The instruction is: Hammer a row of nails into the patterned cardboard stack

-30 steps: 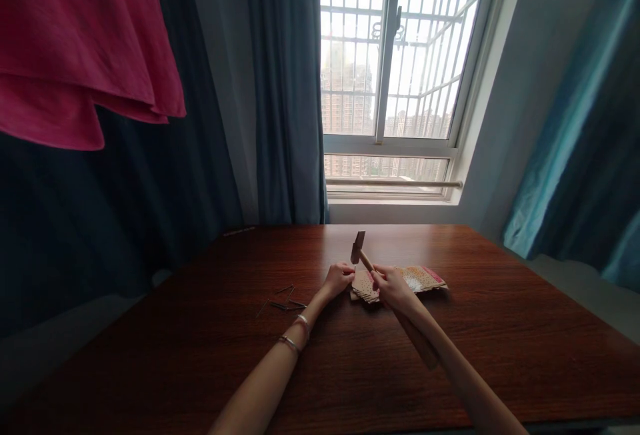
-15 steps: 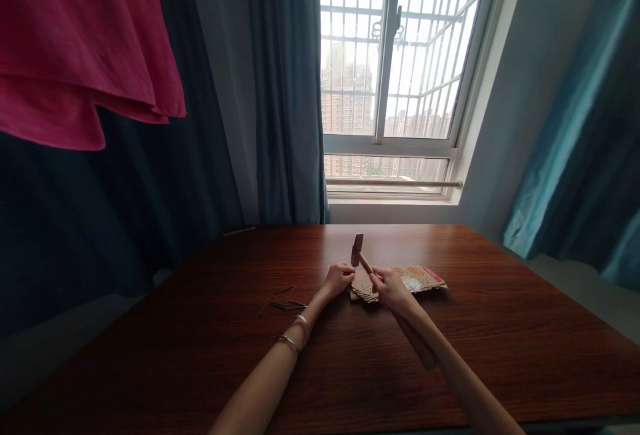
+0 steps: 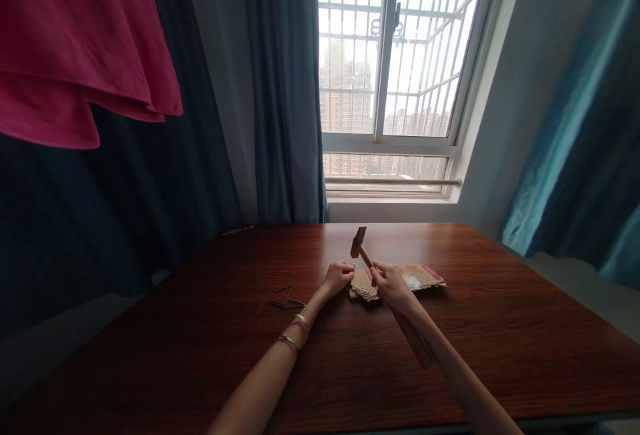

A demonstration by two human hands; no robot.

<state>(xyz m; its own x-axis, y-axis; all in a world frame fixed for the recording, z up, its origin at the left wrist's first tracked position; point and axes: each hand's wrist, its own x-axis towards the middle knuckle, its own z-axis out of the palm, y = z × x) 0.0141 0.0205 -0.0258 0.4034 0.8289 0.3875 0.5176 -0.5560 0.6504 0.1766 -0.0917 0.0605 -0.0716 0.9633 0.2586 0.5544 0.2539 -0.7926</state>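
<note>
My left hand [image 3: 339, 277] is closed in a pinch around a thin dark nail [image 3: 354, 267], which stands upright at the left end of a stack of cardboard pieces [image 3: 364, 284]. The stack is fanned out, pierced with small holes and printed in pink, orange and white. In my right hand [image 3: 393, 284] is a hammer [image 3: 358, 244] with a wooden handle, gripped partway along. Its head hangs in the air above the nail, apart from it. The handle's lower end shows below my right wrist.
Several loose nails [image 3: 287, 303] lie on the brown wooden table [image 3: 200, 355] left of my left hand. A window [image 3: 383, 155] with bars outside is beyond the table. Dark curtains [image 3: 285, 121] hang on both sides, and a pink cloth [image 3: 85, 55] hangs at upper left.
The hammer head has risen slightly away from the nail, opening a gap between them. My left hand and the cardboard stack stay in place.
</note>
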